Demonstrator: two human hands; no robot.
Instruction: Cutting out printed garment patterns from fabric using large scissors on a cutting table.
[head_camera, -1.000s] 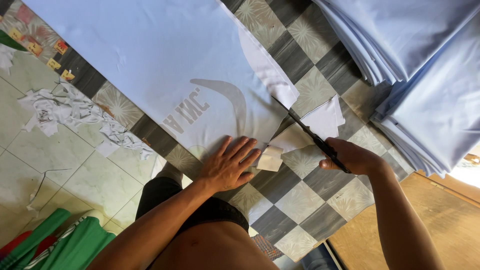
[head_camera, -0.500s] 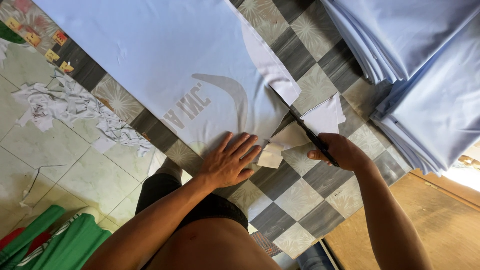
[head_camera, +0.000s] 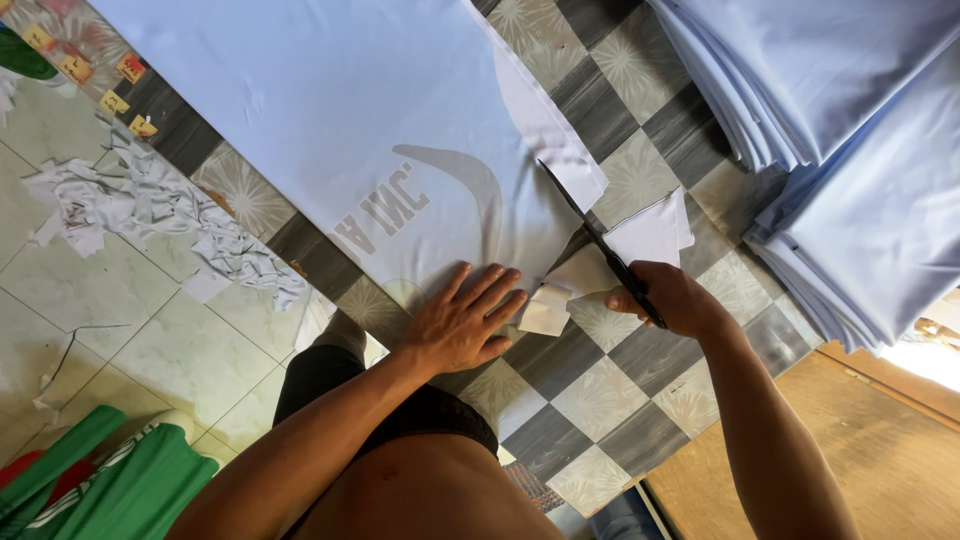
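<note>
- Printed fabric sheet (head_camera: 330, 110) lies spread on the tiled floor (head_camera: 590, 390), far left.
- Left hand (head_camera: 462, 325) rests on the sheet's near edge.
- Right hand (head_camera: 672, 298), just right, holds scissors (head_camera: 598, 245) pointing far-left.
- Fabric stack (head_camera: 850, 130) lies far right.
- Fabric scraps (head_camera: 160, 210) lie left.

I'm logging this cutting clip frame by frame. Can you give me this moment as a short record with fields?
left hand: pressed flat on the pale blue fabric sheet
right hand: grips black scissors, blades at the sheet's edge
trimmed white offcuts: beside the blades
scrap pile: on tiled floor
stacked blue fabric: right side
</note>
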